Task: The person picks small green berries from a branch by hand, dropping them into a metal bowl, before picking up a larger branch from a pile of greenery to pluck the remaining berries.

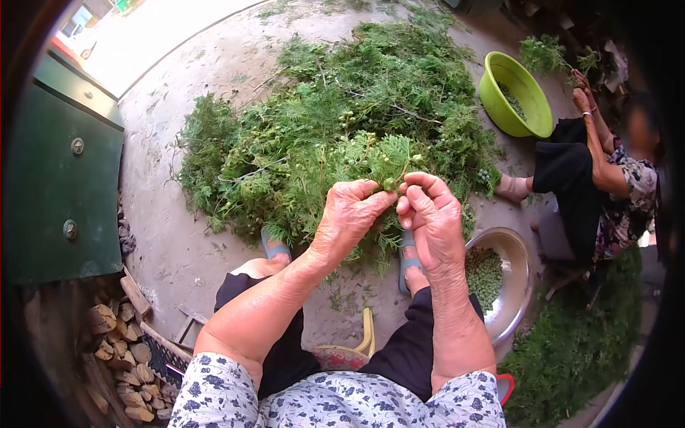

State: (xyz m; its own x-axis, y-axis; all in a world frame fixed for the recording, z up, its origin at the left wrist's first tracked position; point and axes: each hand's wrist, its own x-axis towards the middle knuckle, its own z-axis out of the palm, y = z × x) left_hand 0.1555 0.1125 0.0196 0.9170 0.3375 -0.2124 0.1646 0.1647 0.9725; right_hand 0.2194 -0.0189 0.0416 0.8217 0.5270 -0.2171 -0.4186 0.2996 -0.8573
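Between the thumb and fingers of my left hand (349, 217) is a leafy evergreen sprig (367, 158) with small pale-green cones on it. My right hand (437, 221) is closed in a pinch right beside a green cone (389, 184) at the sprig's lower end. Whatever the right fingertips grip is too small and covered to make out. Beyond both hands spreads a large heap of cut evergreen branches (314, 93) on the concrete floor. To the right of my right forearm stands a metal basin (526, 274) with many picked green cones (484, 278) inside.
A lime-green tub (486, 96) with cones in it stands at the upper right. Beside it sits another person (610, 164), hands raised near a branch (542, 53). More greenery (571, 349) lies lower right. Firewood (128, 357) and a green metal door (64, 178) are at left.
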